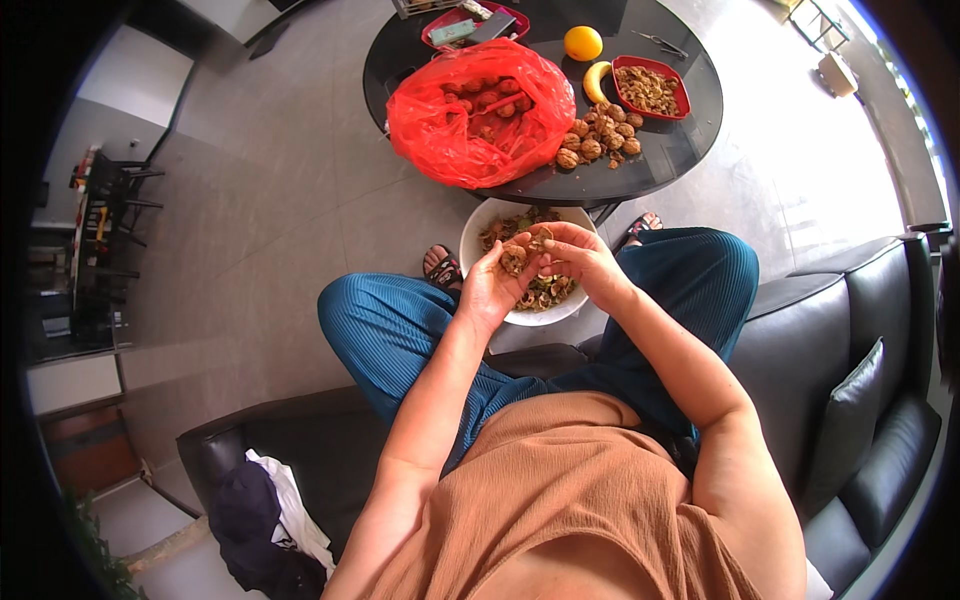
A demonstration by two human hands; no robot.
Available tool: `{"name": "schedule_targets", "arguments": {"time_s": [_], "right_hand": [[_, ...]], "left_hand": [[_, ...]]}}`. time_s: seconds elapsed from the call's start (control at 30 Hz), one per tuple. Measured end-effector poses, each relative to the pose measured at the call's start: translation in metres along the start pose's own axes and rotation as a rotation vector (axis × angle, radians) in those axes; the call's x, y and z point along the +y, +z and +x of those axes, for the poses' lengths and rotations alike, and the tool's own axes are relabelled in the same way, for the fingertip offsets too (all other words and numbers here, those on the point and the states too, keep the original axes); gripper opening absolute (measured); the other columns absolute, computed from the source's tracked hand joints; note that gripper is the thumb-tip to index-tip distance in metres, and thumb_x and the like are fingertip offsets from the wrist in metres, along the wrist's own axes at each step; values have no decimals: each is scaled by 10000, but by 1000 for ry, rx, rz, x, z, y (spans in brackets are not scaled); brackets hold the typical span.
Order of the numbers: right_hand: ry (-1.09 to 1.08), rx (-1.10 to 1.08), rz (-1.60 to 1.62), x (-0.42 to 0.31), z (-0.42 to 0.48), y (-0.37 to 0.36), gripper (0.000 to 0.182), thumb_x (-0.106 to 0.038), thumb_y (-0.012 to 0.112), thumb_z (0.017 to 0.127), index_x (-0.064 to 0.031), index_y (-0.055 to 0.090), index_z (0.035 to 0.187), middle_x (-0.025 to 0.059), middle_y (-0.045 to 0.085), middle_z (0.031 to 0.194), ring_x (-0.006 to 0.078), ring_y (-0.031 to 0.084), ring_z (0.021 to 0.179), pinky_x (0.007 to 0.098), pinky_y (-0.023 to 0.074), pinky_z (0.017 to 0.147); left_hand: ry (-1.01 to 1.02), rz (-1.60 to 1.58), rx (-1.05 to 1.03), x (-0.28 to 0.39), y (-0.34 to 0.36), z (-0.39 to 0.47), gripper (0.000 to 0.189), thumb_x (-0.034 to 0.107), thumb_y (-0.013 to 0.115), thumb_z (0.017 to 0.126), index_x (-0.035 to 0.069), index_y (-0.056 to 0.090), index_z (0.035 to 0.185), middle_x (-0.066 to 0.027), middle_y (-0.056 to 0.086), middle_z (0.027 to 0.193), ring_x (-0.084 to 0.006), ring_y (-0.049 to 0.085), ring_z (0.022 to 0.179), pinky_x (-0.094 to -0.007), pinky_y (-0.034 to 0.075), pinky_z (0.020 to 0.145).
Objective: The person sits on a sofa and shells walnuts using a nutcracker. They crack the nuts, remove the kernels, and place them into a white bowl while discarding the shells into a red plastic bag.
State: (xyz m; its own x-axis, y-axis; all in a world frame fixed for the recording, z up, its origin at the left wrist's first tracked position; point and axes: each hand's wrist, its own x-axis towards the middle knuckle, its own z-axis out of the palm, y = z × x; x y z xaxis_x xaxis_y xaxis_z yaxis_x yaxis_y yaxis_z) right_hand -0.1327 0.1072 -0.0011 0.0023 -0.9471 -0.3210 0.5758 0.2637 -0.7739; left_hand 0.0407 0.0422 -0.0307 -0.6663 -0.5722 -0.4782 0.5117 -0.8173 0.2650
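Above a white bowl [469, 255], both my hands work close together. In my left hand [487, 286] is a cracked walnut [514, 260], held between thumb and fingers. My right hand [589, 262] pinches a broken walnut piece [540, 238]; whether it is shell or kernel I cannot tell. Broken walnut shells [551, 292] lie in the bowl, partly hidden by my hands. Beyond it, on a round black glass table [679, 161], whole walnuts [592, 146] are heaped beside an open red plastic bag [427, 150] with more walnuts inside. A red dish [682, 105] holds walnut kernels [645, 90].
A banana [596, 81], an orange fruit [583, 43] and a metal tool [664, 43] lie on the table. Behind the bag, a red tray [517, 26] carries small items. I sit on a black leather sofa [795, 330], with dark and white cloth [251, 510] at my left.
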Motion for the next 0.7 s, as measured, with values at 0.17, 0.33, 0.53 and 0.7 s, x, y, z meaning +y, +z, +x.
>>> {"name": "schedule_targets", "arguments": {"time_s": [0.17, 0.33, 0.53, 0.7], "right_hand": [[16, -12, 121, 1, 1, -2, 283, -68, 554, 952, 13, 578, 1221, 82, 654, 1076, 142, 656, 881, 274, 556, 814], [20, 12, 104, -1, 1, 1, 267, -65, 547, 956, 23, 584, 1205, 80, 657, 1042, 133, 661, 860, 257, 560, 807], [-8, 77, 79, 4, 4, -4, 214, -66, 564, 949, 20, 604, 1141, 76, 660, 1013, 127, 659, 836, 264, 564, 791], [-33, 123, -15, 7, 6, -9, 219, -86, 589, 942, 8, 604, 1139, 67, 658, 993, 126, 652, 799, 266, 565, 762]], "left_hand": [[4, -68, -71, 4, -6, 1, 368, 234, 433, 1016, -60, 543, 1209, -181, 597, 1199, -310, 600, 1103, -418, 516, 976], [15, -143, -66, 5, -5, 1, 356, 185, 413, 1011, -83, 521, 1218, -204, 579, 1213, -326, 583, 1135, -440, 498, 1003], [23, -163, -59, 7, -4, 1, 359, 153, 390, 1008, -109, 494, 1229, -245, 546, 1256, -370, 554, 1174, -457, 472, 1036], [47, -157, -30, 7, -3, 0, 373, 166, 379, 1019, -116, 481, 1241, -279, 530, 1264, -396, 531, 1202, -468, 458, 1055]]}}
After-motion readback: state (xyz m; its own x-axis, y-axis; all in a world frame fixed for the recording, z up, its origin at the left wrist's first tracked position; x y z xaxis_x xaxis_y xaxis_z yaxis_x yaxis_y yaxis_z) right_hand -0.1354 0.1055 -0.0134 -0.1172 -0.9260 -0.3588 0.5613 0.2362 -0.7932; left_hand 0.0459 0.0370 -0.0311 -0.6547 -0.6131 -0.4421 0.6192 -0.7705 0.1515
